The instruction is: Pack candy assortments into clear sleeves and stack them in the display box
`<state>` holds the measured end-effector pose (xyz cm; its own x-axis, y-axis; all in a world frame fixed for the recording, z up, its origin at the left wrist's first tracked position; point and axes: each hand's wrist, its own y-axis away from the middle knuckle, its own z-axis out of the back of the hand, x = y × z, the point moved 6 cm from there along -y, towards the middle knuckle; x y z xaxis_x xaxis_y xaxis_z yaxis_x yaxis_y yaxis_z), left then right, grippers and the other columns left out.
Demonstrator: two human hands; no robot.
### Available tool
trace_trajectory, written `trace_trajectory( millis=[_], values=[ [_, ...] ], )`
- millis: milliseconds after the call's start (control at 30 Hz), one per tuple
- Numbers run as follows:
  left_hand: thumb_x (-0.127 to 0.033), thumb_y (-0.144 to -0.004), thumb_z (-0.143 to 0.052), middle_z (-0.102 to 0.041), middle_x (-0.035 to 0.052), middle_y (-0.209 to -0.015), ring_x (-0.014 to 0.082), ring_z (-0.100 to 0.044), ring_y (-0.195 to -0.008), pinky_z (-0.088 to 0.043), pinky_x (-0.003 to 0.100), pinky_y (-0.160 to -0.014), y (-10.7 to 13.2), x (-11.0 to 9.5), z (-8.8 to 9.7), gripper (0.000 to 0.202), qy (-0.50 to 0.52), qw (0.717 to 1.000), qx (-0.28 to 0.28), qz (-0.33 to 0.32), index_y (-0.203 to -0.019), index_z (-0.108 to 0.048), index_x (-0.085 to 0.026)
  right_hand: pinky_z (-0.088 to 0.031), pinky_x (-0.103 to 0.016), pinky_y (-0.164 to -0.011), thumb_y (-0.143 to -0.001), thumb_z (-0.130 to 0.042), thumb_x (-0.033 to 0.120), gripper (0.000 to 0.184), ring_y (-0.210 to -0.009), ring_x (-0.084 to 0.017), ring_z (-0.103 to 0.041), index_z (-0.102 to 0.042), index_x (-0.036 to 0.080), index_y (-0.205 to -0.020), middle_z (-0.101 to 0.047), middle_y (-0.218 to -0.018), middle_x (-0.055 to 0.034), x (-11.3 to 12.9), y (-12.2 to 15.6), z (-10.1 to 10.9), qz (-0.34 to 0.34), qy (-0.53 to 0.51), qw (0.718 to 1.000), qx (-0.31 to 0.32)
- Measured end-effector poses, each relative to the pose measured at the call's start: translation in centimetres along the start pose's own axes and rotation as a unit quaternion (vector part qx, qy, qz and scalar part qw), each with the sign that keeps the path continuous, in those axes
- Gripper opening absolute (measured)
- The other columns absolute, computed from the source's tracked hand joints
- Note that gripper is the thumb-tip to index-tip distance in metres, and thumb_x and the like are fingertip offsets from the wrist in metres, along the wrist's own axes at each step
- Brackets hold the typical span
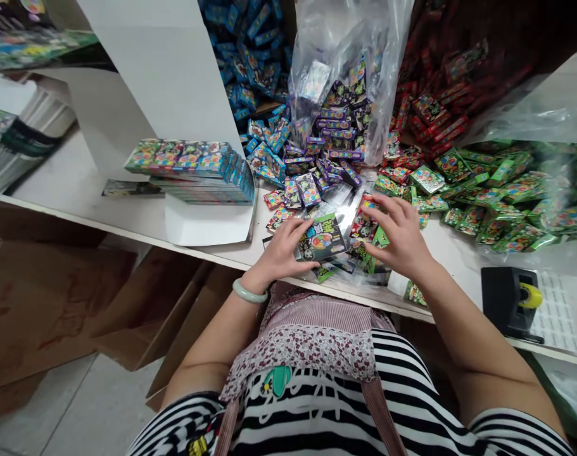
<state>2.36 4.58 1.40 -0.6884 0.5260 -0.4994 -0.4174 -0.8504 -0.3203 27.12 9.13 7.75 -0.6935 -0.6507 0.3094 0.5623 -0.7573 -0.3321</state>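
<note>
My left hand (282,250) rests on the white table edge (126,221), fingers curled on the left side of a dark green card packet (322,239). My right hand (398,237) is just to its right, fingers bent down onto small red and green packets (367,221) lying on clear plastic sleeves. A jade bangle (248,292) sits on my left wrist. Purple packets (317,171) lie loose just beyond my hands.
A clear bag (345,82) of purple packets stands at the back centre, blue packets (250,57) to its left, red packets (431,107) and green packets (507,190) to the right. Filled display boxes (193,168) sit left. A black tape dispenser (511,301) is right. Flat cardboard (55,297) lies below.
</note>
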Motion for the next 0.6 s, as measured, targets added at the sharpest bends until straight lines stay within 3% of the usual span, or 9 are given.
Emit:
trace_trajectory(
  millis=[233,600],
  values=[
    [-0.062,-0.077,-0.073,-0.049,0.0157,-0.137,0.0354,-0.048,-0.128,-0.042,0.056,-0.109,-0.5,-0.8,-0.8,0.096,0.002,0.999,0.025,-0.037,-0.155,-0.03,-0.026,-0.043,-0.056,-0.098,-0.079,-0.064,0.021,0.054,-0.125,-0.038,-0.05,-0.057,0.024,-0.133,-0.054,-0.146,-0.0127,2.5,0.1,-0.9,0.104,0.042,0.978,0.177],
    [-0.061,-0.076,-0.075,-0.049,0.0159,-0.136,0.0343,-0.051,-0.125,-0.048,0.055,-0.105,-0.5,-1.5,-1.3,0.1,0.038,0.998,0.022,-0.048,-0.156,-0.026,-0.027,-0.044,-0.058,-0.103,-0.08,-0.066,0.021,0.054,-0.128,-0.037,-0.048,-0.057,0.024,-0.133,-0.053,-0.145,-0.0148,2.1,0.5,0.0,0.125,-0.013,0.974,0.187]
  ],
)
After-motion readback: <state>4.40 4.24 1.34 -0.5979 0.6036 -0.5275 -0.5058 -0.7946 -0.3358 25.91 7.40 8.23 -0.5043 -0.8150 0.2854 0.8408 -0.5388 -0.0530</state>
